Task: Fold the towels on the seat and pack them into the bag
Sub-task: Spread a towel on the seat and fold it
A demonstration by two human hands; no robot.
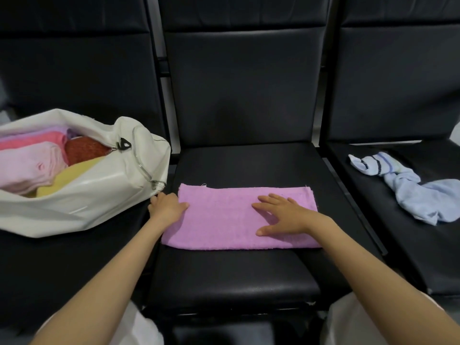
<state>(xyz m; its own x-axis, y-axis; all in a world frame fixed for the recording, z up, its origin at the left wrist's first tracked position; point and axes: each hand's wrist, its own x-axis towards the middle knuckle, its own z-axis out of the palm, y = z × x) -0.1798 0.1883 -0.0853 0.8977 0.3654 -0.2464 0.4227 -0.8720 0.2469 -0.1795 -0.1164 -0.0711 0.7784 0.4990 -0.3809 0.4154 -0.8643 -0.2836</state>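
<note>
I'm facing three black padded chairs [244,83] in a row, backs upright. Soft light glints off the middle seat [249,270]. Pale background [166,103] shows through the gaps.

Three black seats [236,275], one white bag [99,195], one folded purple towel [224,227], one crumpled blue towel [418,195], about five coloured towels [29,165] inside the bag, two hands, left hand [168,206], right hand [283,217]

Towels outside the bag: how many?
2. The purple towel lies flat on the middle seat, left hand holding its left edge, right hand resting on it. The light blue towel lies crumpled on the right seat. More sit packed in the white bag.
</note>
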